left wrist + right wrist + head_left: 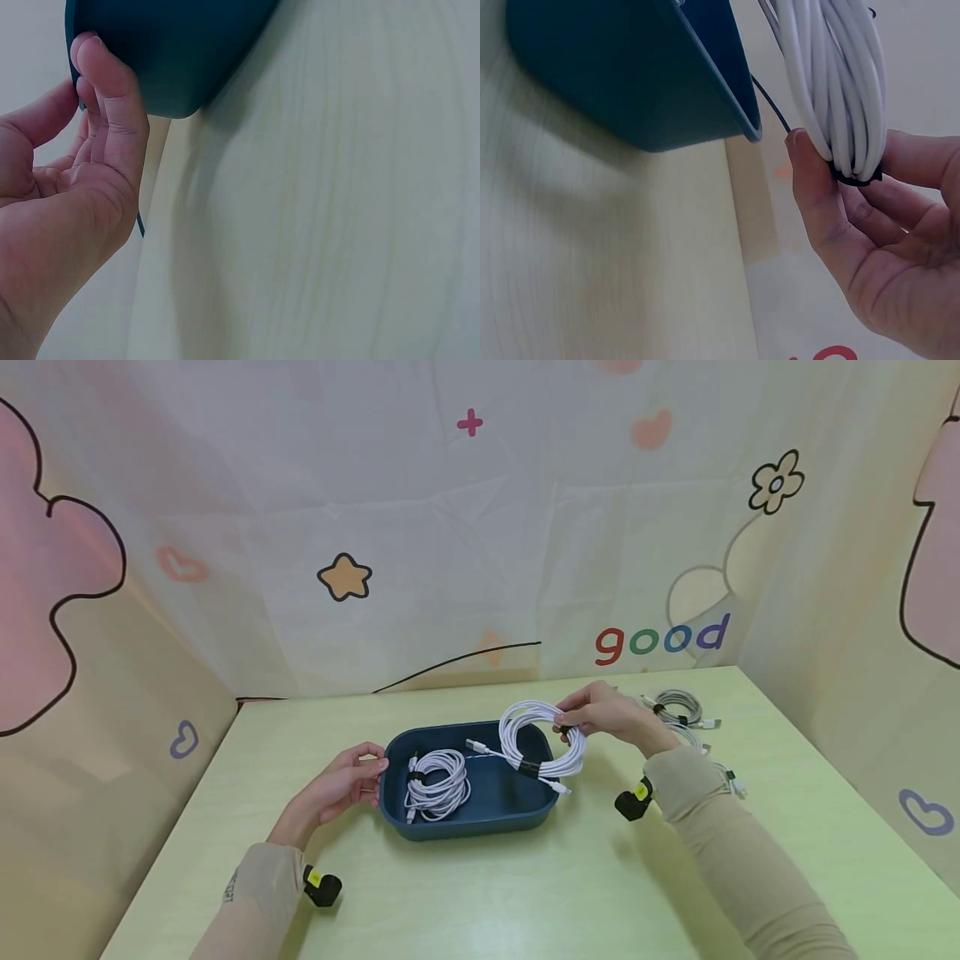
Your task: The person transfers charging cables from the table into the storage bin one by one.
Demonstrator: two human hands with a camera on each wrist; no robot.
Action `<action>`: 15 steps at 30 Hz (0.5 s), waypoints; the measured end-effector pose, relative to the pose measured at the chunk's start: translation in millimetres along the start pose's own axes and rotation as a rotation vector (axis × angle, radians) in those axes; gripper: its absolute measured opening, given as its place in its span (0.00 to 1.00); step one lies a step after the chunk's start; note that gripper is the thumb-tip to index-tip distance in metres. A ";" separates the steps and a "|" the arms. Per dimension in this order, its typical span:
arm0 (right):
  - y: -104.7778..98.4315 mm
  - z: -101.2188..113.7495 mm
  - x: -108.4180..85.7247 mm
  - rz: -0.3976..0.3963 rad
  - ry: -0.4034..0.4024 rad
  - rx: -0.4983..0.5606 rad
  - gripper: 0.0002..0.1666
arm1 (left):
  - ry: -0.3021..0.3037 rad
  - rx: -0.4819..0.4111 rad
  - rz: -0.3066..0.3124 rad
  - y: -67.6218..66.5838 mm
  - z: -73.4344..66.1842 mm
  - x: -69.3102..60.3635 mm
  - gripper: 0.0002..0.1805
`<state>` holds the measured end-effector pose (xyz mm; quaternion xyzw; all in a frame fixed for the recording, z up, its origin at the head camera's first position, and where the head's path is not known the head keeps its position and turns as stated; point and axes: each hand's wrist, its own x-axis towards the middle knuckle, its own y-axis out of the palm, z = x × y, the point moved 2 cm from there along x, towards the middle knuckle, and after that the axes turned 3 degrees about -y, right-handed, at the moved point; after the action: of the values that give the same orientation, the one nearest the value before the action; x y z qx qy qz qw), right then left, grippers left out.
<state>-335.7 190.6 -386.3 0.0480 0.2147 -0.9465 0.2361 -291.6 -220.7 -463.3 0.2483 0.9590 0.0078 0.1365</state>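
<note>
Counts: one bin [476, 828], two hands, one white coil in the bin, one white coil held up. Off to the right: one grey coil [678, 694], one paler coil [686, 731] just beside it, and a plug end [738, 787] by the sleeve [697, 789]; forearm covers part of that group, so full count there can't be told.

Left hand [341, 785]: fingers bent, nearly closed, pinching the bin's left-end rim, thumb opposed to fingers. Right hand [607, 714]: thumb and fingers nearly closed, only the cable bundle's thickness between them, pinching the held coil [555, 768] at a black tie. That coil is above the bin's right end, tilted, one plug over the bin, the other near the right end of the front rim. Bin coil [447, 800] lies at the left of the bin floor.

Materials: bin dark blue, smooth, plastic-looking, rounded rectangle, flared walls. Held coil: round loop, smooth white cable, two black ties, two white plugs. Bin coil: same white cable, black tie visible, bunched oval. Grey coil: round, dark ties, texture too small to tell. Bench [480, 893]: pale, faint wood grain. Backdrop [465, 527]: creased printed sheet, star, hearts, "good".
</note>
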 end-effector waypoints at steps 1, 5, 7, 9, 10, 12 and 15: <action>2.0 1.2 0.8 0.002 -0.005 -0.003 0.20 | -0.001 -0.001 0.000 0.1 -0.2 -0.1 0.06; 8.9 5.2 3.5 -0.002 -0.016 -0.030 0.20 | -0.006 -0.003 0.000 0.5 -0.4 -0.5 0.05; 11.7 6.3 5.4 -0.004 -0.018 -0.041 0.20 | -0.006 -0.003 -0.001 0.6 -0.3 -0.7 0.05; 14.3 7.2 7.3 -0.008 -0.017 -0.048 0.20 | -0.005 -0.002 -0.001 0.9 -0.4 -1.0 0.05; 15.7 7.8 8.0 -0.009 -0.016 -0.047 0.20 | -0.006 -0.001 -0.003 1.1 -0.7 -1.1 0.05; 18.5 8.9 9.2 -0.009 -0.019 -0.041 0.20 | -0.006 -0.001 -0.004 1.4 -1.0 -1.3 0.05; 23.5 11.1 10.4 -0.006 -0.029 -0.025 0.19 | -0.007 -0.003 -0.007 1.3 -1.3 -1.1 0.05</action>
<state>-333.8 162.7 -387.3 0.0308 0.2234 -0.9450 0.2369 -290.4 -220.1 -461.7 0.2450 0.9593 0.0078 0.1400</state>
